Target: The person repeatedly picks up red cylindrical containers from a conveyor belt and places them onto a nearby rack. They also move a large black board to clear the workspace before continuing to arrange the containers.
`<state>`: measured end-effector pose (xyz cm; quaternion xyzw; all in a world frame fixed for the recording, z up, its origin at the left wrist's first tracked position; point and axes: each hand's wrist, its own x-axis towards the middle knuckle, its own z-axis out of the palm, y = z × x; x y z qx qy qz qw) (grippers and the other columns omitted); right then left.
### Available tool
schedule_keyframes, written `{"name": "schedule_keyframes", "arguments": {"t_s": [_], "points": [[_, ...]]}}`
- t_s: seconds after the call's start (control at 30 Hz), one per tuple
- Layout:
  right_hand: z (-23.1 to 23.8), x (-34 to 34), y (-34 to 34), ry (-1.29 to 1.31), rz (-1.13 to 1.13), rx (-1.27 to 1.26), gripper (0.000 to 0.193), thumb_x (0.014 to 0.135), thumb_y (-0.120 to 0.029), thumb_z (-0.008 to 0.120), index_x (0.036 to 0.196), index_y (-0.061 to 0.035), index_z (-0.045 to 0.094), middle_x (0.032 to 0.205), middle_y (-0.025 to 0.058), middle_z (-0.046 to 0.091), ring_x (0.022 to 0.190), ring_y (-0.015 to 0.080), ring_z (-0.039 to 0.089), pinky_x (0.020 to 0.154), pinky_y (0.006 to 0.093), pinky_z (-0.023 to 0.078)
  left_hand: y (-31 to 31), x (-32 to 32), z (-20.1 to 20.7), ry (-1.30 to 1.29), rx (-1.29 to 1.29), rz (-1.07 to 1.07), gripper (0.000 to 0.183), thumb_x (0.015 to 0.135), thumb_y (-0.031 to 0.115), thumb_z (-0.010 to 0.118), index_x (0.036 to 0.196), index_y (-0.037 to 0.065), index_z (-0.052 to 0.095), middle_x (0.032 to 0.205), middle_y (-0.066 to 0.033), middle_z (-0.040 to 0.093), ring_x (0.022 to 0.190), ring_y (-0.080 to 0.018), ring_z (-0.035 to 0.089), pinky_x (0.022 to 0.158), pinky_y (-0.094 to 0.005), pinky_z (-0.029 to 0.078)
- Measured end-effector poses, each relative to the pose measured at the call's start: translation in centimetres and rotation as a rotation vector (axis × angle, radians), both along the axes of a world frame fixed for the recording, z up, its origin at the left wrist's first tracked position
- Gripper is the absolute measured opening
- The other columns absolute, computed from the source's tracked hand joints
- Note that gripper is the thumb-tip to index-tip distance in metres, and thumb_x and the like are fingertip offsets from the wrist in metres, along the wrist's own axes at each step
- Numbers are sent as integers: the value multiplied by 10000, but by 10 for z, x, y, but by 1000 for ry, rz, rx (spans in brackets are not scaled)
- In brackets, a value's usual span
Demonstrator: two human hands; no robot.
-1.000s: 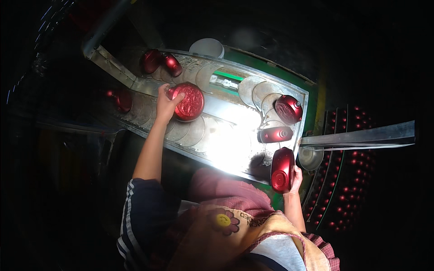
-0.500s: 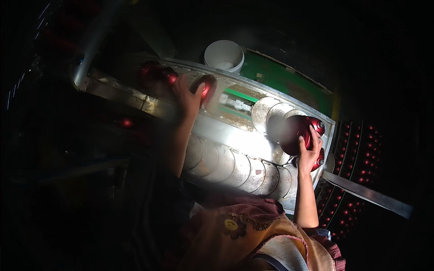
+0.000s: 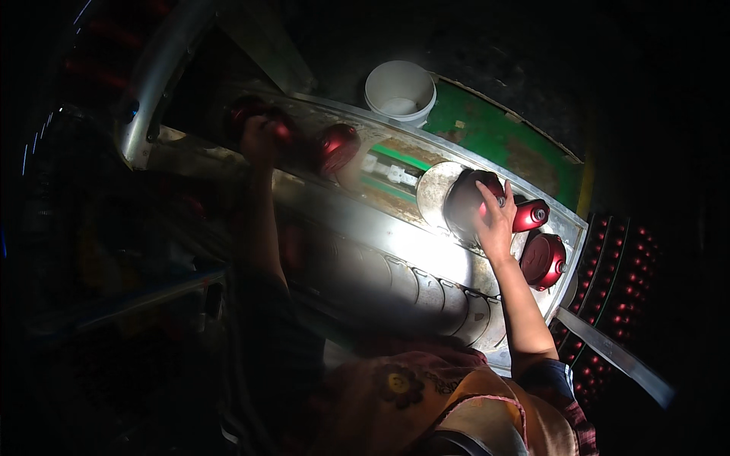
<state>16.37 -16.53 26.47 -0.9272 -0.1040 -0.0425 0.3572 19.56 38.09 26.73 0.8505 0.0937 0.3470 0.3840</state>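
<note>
Fingers spread around its edge, my right hand (image 3: 498,220) grips a glossy red rounded metal part (image 3: 462,199) over the pale round discs at the right of a long metal-framed bench. Two similar red parts, one small-looking (image 3: 531,216) and one lying with its dark face showing (image 3: 543,262), sit just right of that hand. In shadow at the far left, my left hand (image 3: 260,140) is beside red parts (image 3: 281,131); its fingers are too dark and blurred to read. Between the hands another red part (image 3: 338,148) rests on the bench, touched by neither.
Beyond the bench stands a white bucket (image 3: 401,93) beside a green panel (image 3: 494,133). Overlapping round plates (image 3: 449,304) line the near side. A metal bar (image 3: 620,361) sticks out at right, near rows of small red items (image 3: 627,281). A metal post (image 3: 141,137) rises at left.
My left hand has left the middle red part and moved farther left into shadow. My right hand has shifted left, away from the two parts at the right end. The view has moved slightly.
</note>
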Motion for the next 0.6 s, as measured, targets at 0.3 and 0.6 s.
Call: {"name": "schedule_keyframes", "arguments": {"t_s": [0.3, 0.6], "points": [[-10, 8, 13, 111, 214, 155, 505, 858, 21, 630, 1289, -241, 643, 1576, 137, 279, 1447, 371, 234, 1166, 432, 248, 12, 22, 17, 378, 141, 305, 325, 849, 30, 623, 1172, 25, 585, 1129, -128, 700, 1084, -247, 662, 927, -329, 498], [-41, 32, 104, -267, 167, 359, 497, 776, 68, 591, 1186, -190, 702, 1366, 150, 533, 1351, 387, 412, 1101, 433, 386, -91, -22, 63, 114, -188, -303, 463, 926, -65, 524, 1378, -48, 426, 1421, -205, 488, 1330, -262, 464, 1087, -344, 383]]}}
